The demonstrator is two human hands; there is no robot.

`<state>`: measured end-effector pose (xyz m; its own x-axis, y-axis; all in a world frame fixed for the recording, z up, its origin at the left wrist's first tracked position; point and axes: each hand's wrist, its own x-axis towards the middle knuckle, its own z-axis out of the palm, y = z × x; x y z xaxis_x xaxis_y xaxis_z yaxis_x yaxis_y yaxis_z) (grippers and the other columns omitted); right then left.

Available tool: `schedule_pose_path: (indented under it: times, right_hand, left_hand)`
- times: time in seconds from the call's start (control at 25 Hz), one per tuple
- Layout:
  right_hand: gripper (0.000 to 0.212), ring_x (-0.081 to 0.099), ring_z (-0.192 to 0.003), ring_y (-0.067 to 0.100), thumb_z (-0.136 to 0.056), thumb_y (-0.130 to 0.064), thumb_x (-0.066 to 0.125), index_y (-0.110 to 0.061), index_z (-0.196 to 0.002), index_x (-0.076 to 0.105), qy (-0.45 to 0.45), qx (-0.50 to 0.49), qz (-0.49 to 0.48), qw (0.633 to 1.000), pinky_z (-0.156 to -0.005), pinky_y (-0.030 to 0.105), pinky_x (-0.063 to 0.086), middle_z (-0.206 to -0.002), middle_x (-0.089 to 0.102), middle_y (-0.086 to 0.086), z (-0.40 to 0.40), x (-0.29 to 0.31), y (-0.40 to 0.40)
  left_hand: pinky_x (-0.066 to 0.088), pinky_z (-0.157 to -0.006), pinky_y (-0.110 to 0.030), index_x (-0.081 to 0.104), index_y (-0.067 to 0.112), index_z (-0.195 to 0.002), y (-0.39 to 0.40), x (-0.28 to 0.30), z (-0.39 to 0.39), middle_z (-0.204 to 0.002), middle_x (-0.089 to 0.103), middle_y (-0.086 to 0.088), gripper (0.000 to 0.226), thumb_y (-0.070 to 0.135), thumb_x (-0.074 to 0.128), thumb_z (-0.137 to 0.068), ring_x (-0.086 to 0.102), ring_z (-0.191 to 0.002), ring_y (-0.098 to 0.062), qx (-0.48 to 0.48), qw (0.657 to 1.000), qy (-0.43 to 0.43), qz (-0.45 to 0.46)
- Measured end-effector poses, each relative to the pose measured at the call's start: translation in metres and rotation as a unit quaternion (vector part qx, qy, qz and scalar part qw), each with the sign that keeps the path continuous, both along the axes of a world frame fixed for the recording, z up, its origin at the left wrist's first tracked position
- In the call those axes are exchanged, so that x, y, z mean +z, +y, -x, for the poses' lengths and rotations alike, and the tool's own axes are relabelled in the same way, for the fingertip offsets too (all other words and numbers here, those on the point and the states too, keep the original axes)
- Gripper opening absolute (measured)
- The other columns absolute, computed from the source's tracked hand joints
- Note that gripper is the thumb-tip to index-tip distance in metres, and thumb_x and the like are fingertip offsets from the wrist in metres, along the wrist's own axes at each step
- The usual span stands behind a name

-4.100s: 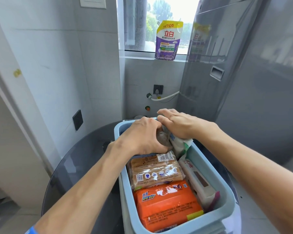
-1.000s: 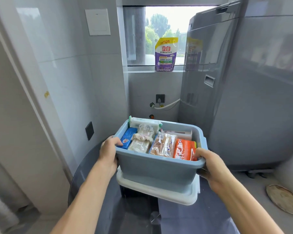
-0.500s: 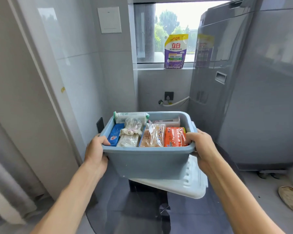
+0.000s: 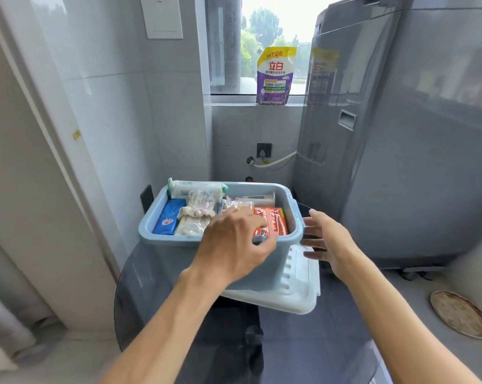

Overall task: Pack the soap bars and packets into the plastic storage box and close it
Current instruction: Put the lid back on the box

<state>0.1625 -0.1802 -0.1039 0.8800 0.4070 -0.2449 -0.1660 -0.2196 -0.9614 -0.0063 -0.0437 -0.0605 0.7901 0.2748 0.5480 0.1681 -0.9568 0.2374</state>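
Note:
The blue plastic storage box (image 4: 151,231) stands open on a dark glass table (image 4: 303,342), its right part over the white lid (image 4: 298,289) lying beneath it. Inside are a blue packet (image 4: 169,217), a clear-wrapped soap bundle (image 4: 194,217), an orange soap bar (image 4: 276,220) and a white packet (image 4: 195,188) at the back. My left hand (image 4: 231,245) reaches over the box's front rim, fingers inside and thumb outside, pinching it. My right hand (image 4: 328,242) hovers open, fingers spread, just right of the box above the lid's edge.
A grey washing machine (image 4: 400,162) rises close on the right. Tiled walls close in at the left and behind. A purple detergent pouch (image 4: 275,76) stands on the window sill. A round brownish disc (image 4: 460,314) lies on the floor at lower right.
The box came down from being carried by both side rims. My left hand moved from the left rim to the front rim, and my right hand let go and opened.

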Motion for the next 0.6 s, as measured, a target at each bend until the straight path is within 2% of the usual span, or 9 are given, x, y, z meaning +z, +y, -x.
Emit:
schedule_pose_path:
  times: [0.04,0.12,0.2,0.28,0.32,0.36,0.44,0.52,0.6]
  right_hand:
    - [0.033,0.068,-0.073,0.027,-0.084,-0.042,0.054,-0.012,-0.082,0.067,-0.067,-0.030,0.127,0.989,-0.078,0.043,0.059,-0.084,0.074,0.009,-0.008,-0.008,-0.011]
    - [0.030,0.063,-0.060,0.027,-0.078,-0.039,0.052,-0.010,-0.072,0.056,-0.175,-0.015,0.365,0.914,-0.068,0.035,0.056,-0.068,0.066,0.005,-0.009,-0.024,-0.027]
    - [0.026,0.061,-0.060,0.026,-0.077,-0.038,0.054,-0.013,-0.072,0.051,-0.166,0.048,0.426,0.888,-0.060,0.028,0.046,-0.067,0.062,0.000,-0.002,-0.041,-0.025]
    - [0.023,0.064,-0.080,0.028,-0.078,-0.035,0.054,-0.013,-0.087,0.057,-0.174,0.061,0.444,0.877,-0.064,0.030,0.042,-0.086,0.066,0.002,0.007,-0.056,-0.011]
    - [0.029,0.063,-0.092,0.030,-0.079,-0.033,0.054,-0.012,-0.099,0.059,-0.192,0.049,0.453,0.869,-0.068,0.031,0.041,-0.100,0.066,0.005,0.009,-0.062,-0.004]
    - [0.035,0.062,-0.099,0.031,-0.080,-0.031,0.053,-0.009,-0.107,0.058,-0.192,0.036,0.454,0.869,-0.072,0.032,0.042,-0.110,0.064,0.008,0.009,-0.065,0.001]
    - [0.033,0.064,-0.091,0.030,-0.078,-0.025,0.054,-0.007,-0.106,0.058,-0.116,-0.002,0.385,0.916,-0.072,0.034,0.054,-0.108,0.063,0.009,0.002,-0.064,0.002]
    - [0.025,0.063,-0.072,0.027,-0.076,-0.015,0.057,-0.003,-0.098,0.059,0.022,-0.046,0.227,0.973,-0.057,0.037,0.060,-0.094,0.064,0.010,-0.010,-0.063,0.000]
    - [0.021,0.062,-0.068,0.029,-0.078,-0.003,0.063,0.004,-0.098,0.060,0.106,-0.059,0.094,0.988,-0.051,0.033,0.055,-0.094,0.067,0.021,-0.013,-0.060,0.003]
  left_hand:
    - [0.049,-0.071,-0.033,0.071,0.025,-0.080,-0.004,-0.002,-0.006,-0.084,0.066,0.007,0.043,0.063,0.050,-0.081,0.058,-0.084,-0.017,-0.004,1.000,0.026,-0.010]
    - [0.045,-0.069,-0.031,0.064,0.024,-0.075,-0.006,-0.006,-0.014,-0.079,0.064,0.007,0.051,0.073,0.051,-0.075,0.055,-0.081,-0.017,-0.021,0.996,0.056,-0.073]
    - [0.043,-0.072,-0.034,0.057,0.023,-0.080,-0.009,-0.012,-0.020,-0.081,0.064,0.005,0.041,0.063,0.063,-0.076,0.056,-0.084,-0.022,-0.033,0.988,0.052,-0.140]
    - [0.045,-0.066,-0.035,0.053,0.022,-0.077,-0.013,-0.016,-0.024,-0.076,0.062,0.003,0.038,0.053,0.074,-0.075,0.057,-0.080,-0.023,-0.029,0.989,0.017,-0.142]
    - [0.045,-0.062,-0.034,0.052,0.021,-0.074,-0.014,-0.017,-0.024,-0.072,0.061,0.002,0.039,0.051,0.077,-0.073,0.057,-0.075,-0.023,-0.031,0.990,0.004,-0.138]
    - [0.044,-0.058,-0.032,0.052,0.020,-0.070,-0.013,-0.018,-0.023,-0.068,0.060,0.002,0.041,0.049,0.080,-0.071,0.057,-0.070,-0.023,-0.034,0.991,-0.006,-0.133]
    - [0.042,-0.052,-0.029,0.051,0.019,-0.067,-0.007,-0.017,-0.021,-0.064,0.058,0.004,0.043,0.047,0.083,-0.068,0.056,-0.065,-0.022,-0.037,0.990,-0.040,-0.128]
    - [0.043,-0.052,-0.030,0.050,0.020,-0.066,0.002,-0.014,-0.018,-0.063,0.058,0.005,0.043,0.049,0.082,-0.069,0.056,-0.066,-0.021,-0.023,0.990,-0.069,-0.119]
    - [0.043,-0.054,-0.031,0.050,0.020,-0.067,0.011,-0.011,-0.014,-0.064,0.059,0.005,0.041,0.052,0.075,-0.073,0.055,-0.069,-0.021,-0.004,0.991,-0.086,-0.100]
